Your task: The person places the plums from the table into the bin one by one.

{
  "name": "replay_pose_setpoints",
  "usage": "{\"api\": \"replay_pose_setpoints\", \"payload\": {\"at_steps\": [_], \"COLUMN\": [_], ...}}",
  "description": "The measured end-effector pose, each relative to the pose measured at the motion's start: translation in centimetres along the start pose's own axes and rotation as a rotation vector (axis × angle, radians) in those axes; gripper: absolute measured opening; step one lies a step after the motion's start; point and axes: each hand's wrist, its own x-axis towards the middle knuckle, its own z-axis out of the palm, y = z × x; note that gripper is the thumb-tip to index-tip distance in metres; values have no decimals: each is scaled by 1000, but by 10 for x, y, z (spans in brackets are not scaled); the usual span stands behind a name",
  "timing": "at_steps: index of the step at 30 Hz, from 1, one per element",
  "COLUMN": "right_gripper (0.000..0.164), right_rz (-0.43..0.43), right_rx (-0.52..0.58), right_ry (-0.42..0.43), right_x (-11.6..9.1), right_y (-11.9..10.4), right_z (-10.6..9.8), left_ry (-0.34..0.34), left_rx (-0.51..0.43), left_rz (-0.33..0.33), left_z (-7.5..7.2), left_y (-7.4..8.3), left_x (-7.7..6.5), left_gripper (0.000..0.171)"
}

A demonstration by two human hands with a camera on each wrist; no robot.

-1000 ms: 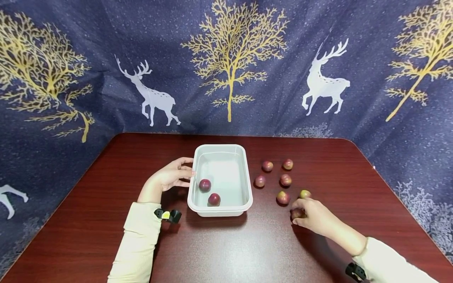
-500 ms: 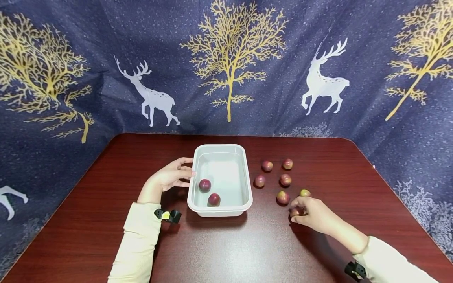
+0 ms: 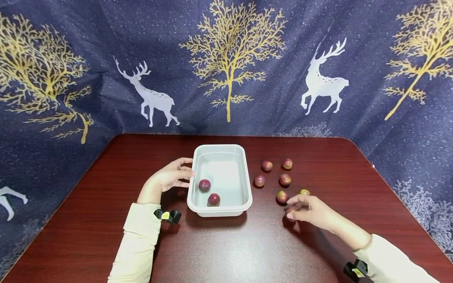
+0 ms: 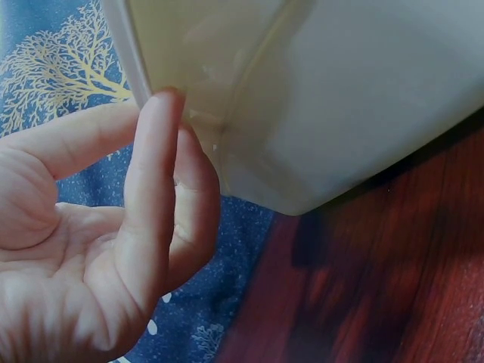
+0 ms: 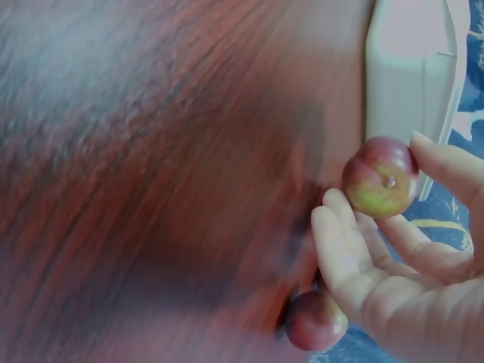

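My left hand [image 3: 171, 175] pinches the left rim of a white plastic container [image 3: 219, 209], which stands on the table. Two dark red plums [image 3: 205, 185] lie inside it, near its front left. To the right, my right hand [image 3: 313, 212] grips a red and green plum [image 5: 380, 176] between thumb and fingers, low over the table. In the head view the fingers partly cover that plum. Just beyond the hand lie a reddish yellow plum [image 3: 282, 197] and a greener plum [image 3: 304, 192], the latter partly hidden.
Several more plums [image 3: 285, 179] lie loose on the dark red wooden table [image 3: 219, 247], right of the container. A navy cloth [image 3: 198, 94] with gold trees and white deer hangs behind the table.
My right hand has shifted slightly left with the plum in its fingers. My left hand and the container keep their places.
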Motion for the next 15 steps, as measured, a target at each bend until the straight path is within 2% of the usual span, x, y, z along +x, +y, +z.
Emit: {"api": "replay_pose_setpoints", "payload": {"at_steps": [5, 15], "right_gripper": [47, 57], "right_rz": [60, 97], "right_rx": [112, 357], "right_ry": [-29, -85], "right_x": [1, 2], "right_y": [-2, -1], "right_z": [1, 5], "left_ry": [0, 1], "left_rx": [1, 2], "left_rz": [-2, -4], "left_z": [0, 0], "left_y": [0, -1], "left_x": [0, 0], "left_gripper": [67, 68]}}
